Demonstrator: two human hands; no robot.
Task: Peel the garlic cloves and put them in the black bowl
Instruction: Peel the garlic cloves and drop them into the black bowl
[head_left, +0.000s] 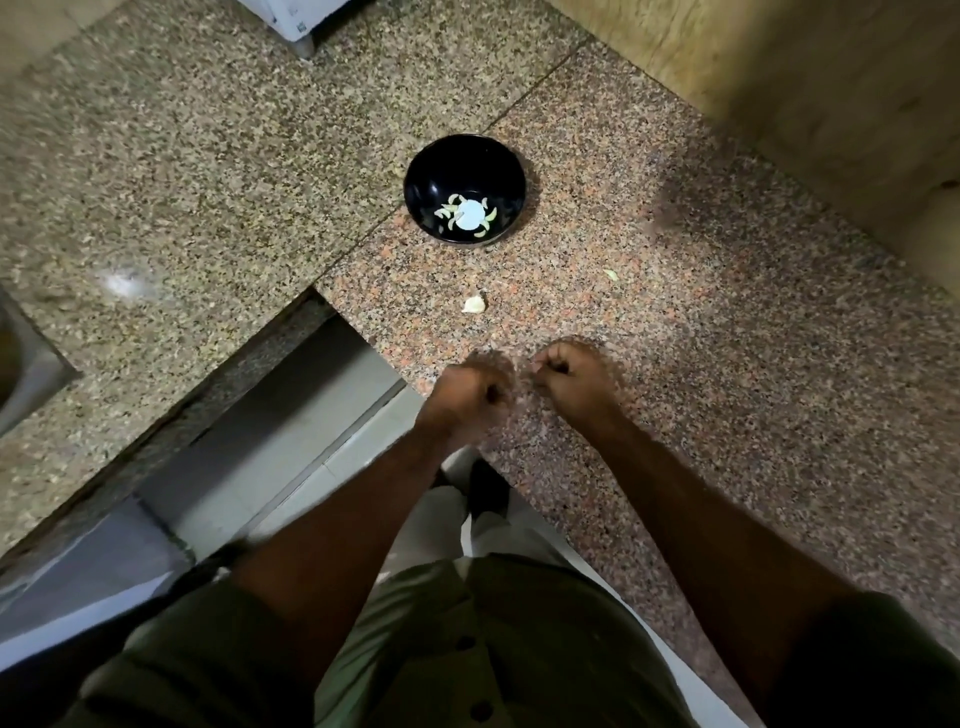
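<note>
A black bowl (464, 156) stands on the speckled granite counter (727, 364), with several pale peeled garlic cloves (448, 210) lying around a bright glare spot at its bottom. Between the bowl and my hands lies one garlic piece (474, 304), and a smaller bit (611, 274) lies to its right. My left hand (467, 397) and my right hand (569, 374) are curled close together above the counter's front edge, knuckles toward the bowl. Both are blurred. Whatever is between the fingertips is too small and blurred to make out.
The counter forms an L with a cut-out corner over tiled floor (291, 431) at the lower left. A metal sink edge (26, 364) shows at the far left. A tan wall (779, 104) bounds the counter at the right, and a white appliance's foot (304, 36) stands at the back.
</note>
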